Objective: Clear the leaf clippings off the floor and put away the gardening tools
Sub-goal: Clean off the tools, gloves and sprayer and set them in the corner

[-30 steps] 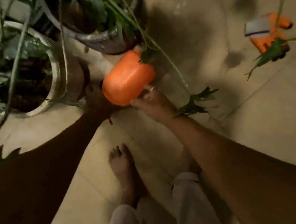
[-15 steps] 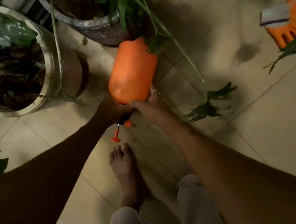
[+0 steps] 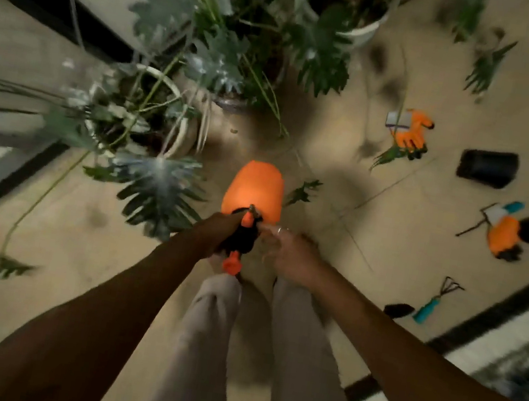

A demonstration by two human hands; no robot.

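Up close, our left hand (image 3: 216,232) clasps the black pump head of the orange sprayer (image 3: 254,191), held above the floor (image 3: 391,220). Our right hand (image 3: 289,254) touches that head with its fingertips; blur hides whether it grips. Just beyond the sprayer lies a leaf clipping (image 3: 302,192). Toward the floor's right edge lie orange gloves (image 3: 409,131) and a teal-handled hand rake (image 3: 436,302).

Sprayer (image 3: 254,191) hangs dead centre of the frame, left hand (image 3: 216,232) and right hand (image 3: 287,254) right below it. Potted plants (image 3: 183,48) crowd the upper left and top. One leaf clipping (image 3: 302,192) lies on the floor (image 3: 337,232) just right of the sprayer. Gloves (image 3: 409,131) upper right, hand rake (image 3: 437,300) lower right.
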